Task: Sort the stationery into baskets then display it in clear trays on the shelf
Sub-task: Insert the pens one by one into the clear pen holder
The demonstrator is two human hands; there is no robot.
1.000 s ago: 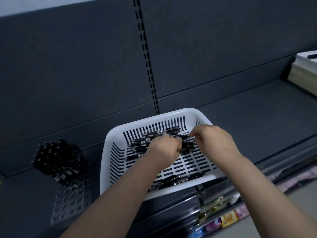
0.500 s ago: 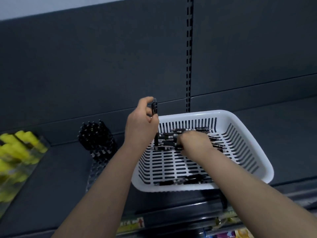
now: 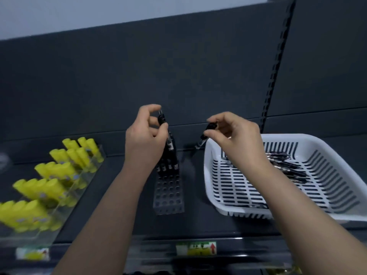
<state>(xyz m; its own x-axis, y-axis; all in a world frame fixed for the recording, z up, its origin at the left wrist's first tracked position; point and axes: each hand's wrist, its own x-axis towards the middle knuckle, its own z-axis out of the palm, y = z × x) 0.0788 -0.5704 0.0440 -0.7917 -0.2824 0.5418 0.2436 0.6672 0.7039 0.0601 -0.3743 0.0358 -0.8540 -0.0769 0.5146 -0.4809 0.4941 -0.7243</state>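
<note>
- Our left hand pinches a slim black plastic pen upright between thumb and fingertips, above the clear perforated acrylic tray on the dark shelf.
- Our right hand pinches a second black pen, tilted, by the left rim of the white slotted plastic basket, which holds loose black pens.

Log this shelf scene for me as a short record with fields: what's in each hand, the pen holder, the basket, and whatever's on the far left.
left hand: holds a black pen upright over the clear holder
right hand: pinches a second pen, tilted, between holder and basket
holder: standing pens fill the back rows; front holes empty
white basket: on the shelf to the right, loose pens inside
far left: yellow sticks in rows in a clear tray, blurred
</note>
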